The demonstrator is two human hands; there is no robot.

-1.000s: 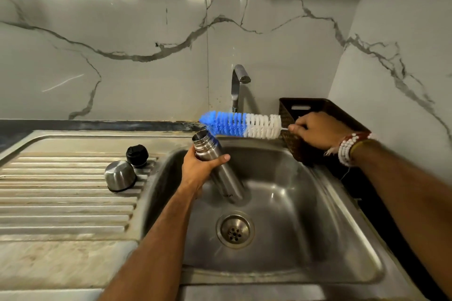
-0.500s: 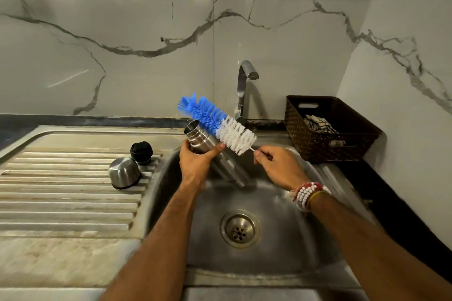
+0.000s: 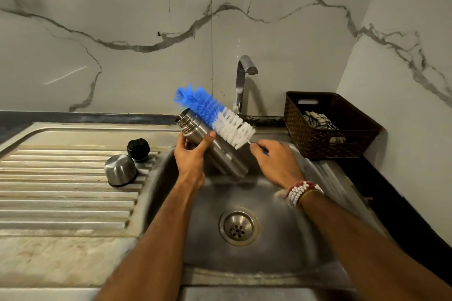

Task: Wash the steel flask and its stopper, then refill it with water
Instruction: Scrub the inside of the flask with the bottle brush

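The left hand [image 3: 189, 154] has fingers and thumb wrapped round the upper part of the flask [image 3: 227, 161], holding it tilted over the sink [image 3: 288, 247] with the mouth up and to the left. The right hand [image 3: 274, 161] has its fingertips pinched together on the thin handle of the brush [image 3: 215, 117]. The brush lies along the flask's far side, its blue tip past the mouth and not inside. The mouth looks narrow for such full bristles, so a skewed entry could splay them on the rim or bend the handle. A hard push could twist the smooth flask out of its one-handed hold and drop it into the sink. The stopper [image 3: 138, 149] and cup [image 3: 120, 170] sit on the drainboard [image 3: 61, 178] just beside the sink's edge, where the left forearm could knock them.
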